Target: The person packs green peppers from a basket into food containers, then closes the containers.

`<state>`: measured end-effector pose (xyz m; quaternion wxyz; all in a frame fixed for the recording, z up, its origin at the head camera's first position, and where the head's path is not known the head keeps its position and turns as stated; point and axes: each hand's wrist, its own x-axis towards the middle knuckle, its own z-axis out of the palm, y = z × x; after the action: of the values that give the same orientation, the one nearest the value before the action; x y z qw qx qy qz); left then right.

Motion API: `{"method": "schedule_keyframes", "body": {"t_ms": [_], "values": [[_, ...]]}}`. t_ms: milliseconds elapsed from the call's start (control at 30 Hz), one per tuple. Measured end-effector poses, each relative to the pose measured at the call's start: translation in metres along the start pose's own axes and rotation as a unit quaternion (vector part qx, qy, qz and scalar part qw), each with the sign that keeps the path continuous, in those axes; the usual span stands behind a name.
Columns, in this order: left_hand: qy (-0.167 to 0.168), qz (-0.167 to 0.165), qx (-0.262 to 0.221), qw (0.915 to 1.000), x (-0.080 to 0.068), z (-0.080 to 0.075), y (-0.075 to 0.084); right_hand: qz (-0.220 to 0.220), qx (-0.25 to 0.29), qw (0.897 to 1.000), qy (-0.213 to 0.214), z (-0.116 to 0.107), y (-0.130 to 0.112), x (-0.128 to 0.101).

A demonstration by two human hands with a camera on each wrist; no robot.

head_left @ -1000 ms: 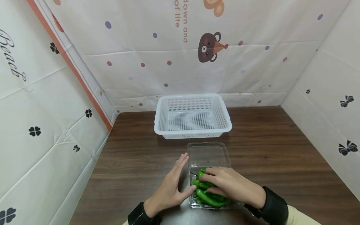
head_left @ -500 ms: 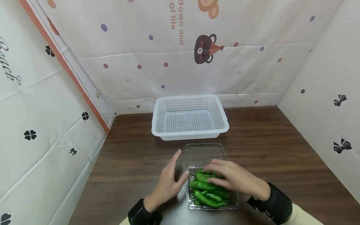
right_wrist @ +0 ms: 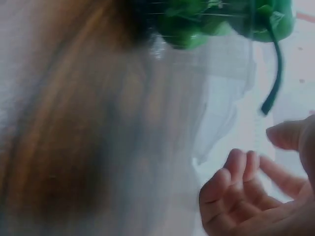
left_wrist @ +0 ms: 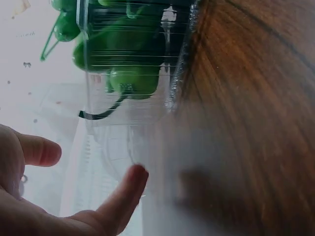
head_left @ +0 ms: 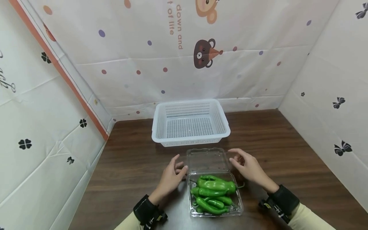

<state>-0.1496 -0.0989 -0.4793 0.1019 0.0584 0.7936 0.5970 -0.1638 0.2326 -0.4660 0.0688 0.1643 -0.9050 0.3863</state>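
Observation:
A clear plastic clamshell box (head_left: pixel 241 209) stands on the table with its lid (head_left: pixel 207 161) folded back flat toward the basket. Several glossy green peppers (head_left: pixel 216 185) fill the box, one stem sticking out over its right rim. My left hand (head_left: pixel 169 179) is beside the left edge of the lid, fingers relaxed and holding nothing. On the lid's other side is my right hand (head_left: pixel 251 166), thumb and index finger apart, the other fingers loosely curled. The right wrist view shows a pepper stem (right_wrist: pixel 276 78) hanging over the box wall close to the thumb.
Behind the box, a white perforated plastic basket (head_left: pixel 191 139) stands near the back edge of the brown wooden table (head_left: pixel 129 159). Printed white cloths (head_left: pixel 129 80) close off the back, left and right sides.
My right hand has left the peppers and moved right and back, to beside the lid. My left hand stays by the box's left side, its fingers now more bent. The view has tilted slightly.

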Motion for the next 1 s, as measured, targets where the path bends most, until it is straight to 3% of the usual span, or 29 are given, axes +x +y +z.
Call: {"method": "schedule_keyframes", "body": {"t_ms": [67, 167, 300, 500, 1000], "values": [[-0.015, -0.017, -0.028, 0.9994, 0.002, 0.001, -0.003, 0.054, 0.019, 0.998, -0.024, 0.001, 0.005, -0.002], [-0.031, -0.040, -0.077, 0.9958, 0.005, 0.003, -0.007, 0.122, 0.062, 0.987, -0.079, 0.004, 0.009, -0.005], [-0.047, -0.049, -0.109, 0.9917, 0.009, 0.007, -0.013, 0.164, 0.096, 0.975, -0.118, 0.008, 0.014, -0.008], [-0.059, -0.042, -0.109, 0.9915, 0.013, 0.010, -0.012, 0.164, 0.099, 0.975, -0.114, 0.007, 0.017, -0.005], [-0.046, -0.035, -0.097, 0.9936, 0.009, 0.007, -0.011, 0.149, 0.141, 0.977, -0.063, 0.009, 0.013, -0.012]]}}
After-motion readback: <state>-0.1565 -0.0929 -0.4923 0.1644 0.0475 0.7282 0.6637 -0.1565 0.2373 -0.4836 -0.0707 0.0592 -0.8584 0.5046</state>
